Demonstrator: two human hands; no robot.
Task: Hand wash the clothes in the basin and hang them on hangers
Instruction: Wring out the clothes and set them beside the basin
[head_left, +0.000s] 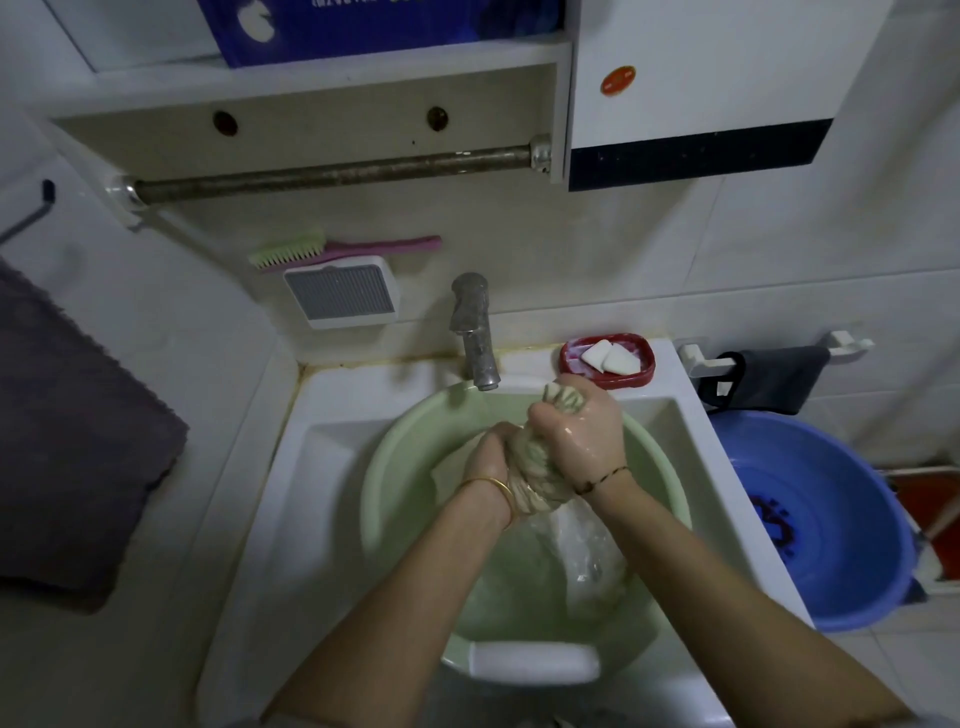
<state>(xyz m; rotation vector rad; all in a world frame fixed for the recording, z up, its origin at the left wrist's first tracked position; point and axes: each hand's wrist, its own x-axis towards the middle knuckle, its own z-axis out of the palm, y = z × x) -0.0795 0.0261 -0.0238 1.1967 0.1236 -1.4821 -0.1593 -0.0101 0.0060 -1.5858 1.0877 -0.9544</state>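
Both hands are wringing a wet garment (535, 470) above the green basin (395, 467).

The right hand (582, 431) is gripping the upper part of the twisted beige cloth, fingers clamped round it; the left hand (491, 457) is gripping lower down, fingers likewise curled on it. The cloth's lower end is trailing into the sudsy water. The basin is sitting in the white sink (291, 467) below the tap (475, 332). A red soap dish (644, 369) is standing on the sink's back edge; a blue tub (831, 519) is sitting off to the right.
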